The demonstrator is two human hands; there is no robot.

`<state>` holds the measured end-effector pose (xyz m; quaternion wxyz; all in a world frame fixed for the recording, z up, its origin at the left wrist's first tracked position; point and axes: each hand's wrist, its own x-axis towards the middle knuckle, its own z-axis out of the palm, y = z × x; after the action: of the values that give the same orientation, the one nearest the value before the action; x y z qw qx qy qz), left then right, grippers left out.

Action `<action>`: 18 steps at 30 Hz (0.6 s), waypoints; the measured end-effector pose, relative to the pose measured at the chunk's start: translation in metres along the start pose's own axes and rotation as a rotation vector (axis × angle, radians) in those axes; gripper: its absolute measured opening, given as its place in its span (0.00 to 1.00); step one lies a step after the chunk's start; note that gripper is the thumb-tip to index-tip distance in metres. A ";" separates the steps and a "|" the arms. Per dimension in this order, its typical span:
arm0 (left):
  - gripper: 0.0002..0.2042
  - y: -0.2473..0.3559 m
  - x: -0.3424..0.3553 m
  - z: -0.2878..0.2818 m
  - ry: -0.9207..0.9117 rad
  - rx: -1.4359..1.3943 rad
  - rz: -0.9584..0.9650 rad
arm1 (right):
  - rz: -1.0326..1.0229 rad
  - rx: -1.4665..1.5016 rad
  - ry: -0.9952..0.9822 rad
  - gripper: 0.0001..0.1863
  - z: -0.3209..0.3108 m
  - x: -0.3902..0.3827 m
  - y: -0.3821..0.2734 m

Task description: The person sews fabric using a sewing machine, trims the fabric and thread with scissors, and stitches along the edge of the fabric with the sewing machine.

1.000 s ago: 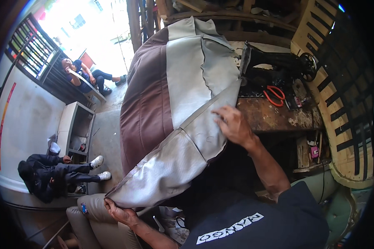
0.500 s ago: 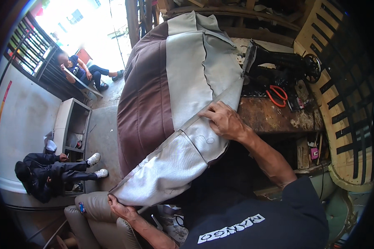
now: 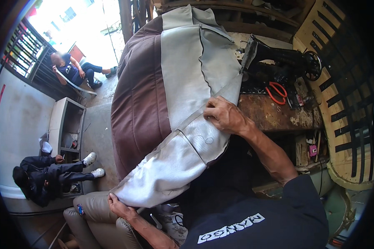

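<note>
A large sewn upholstery cover (image 3: 183,79), grey and brown with stitched channels on the brown part, spreads over the sewing table. Its near part is folded over, so the pale backing shows. My left hand (image 3: 119,206) grips the lower left corner of that fold. Higher up, my right hand (image 3: 224,114) pinches the folded seam edge, fingers curled on the cloth. Beyond it stands a black sewing machine (image 3: 278,56) with a handwheel at its right. The cover reaches the machine's needle end; the needle itself is too small to make out.
Orange-handled scissors (image 3: 276,93) lie on the worn wooden table (image 3: 274,116). A slatted wooden frame (image 3: 345,103) leans at the right. Two people sit at the left, one in dark clothes (image 3: 45,174), another on a chair (image 3: 77,70). A grey-brown padded seat (image 3: 97,211) stands lower left.
The view has shifted slightly, so the surroundings sit a little further left. My right hand has moved slightly up along the seam edge; both hands keep their hold on the cover.
</note>
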<state>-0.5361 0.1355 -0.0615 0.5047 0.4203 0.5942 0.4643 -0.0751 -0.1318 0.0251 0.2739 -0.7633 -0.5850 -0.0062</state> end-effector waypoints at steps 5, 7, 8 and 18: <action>0.15 0.081 -0.070 0.073 0.289 0.738 0.911 | 0.289 -0.077 0.315 0.13 -0.032 -0.014 0.003; 0.13 0.110 -0.123 0.134 -0.171 0.397 0.752 | 0.435 -0.357 0.460 0.14 -0.045 -0.033 0.044; 0.11 0.114 -0.142 0.163 -0.423 0.412 0.895 | 0.552 -0.512 0.450 0.17 -0.053 -0.046 0.066; 0.23 0.045 -0.162 0.273 -0.924 0.806 1.177 | 0.525 -0.694 0.050 0.10 -0.079 -0.062 0.108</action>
<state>-0.2422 0.0228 0.0000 0.1846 0.9559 0.1329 0.1857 0.0266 -0.2389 0.0273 0.0072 -0.9326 -0.3278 -0.1511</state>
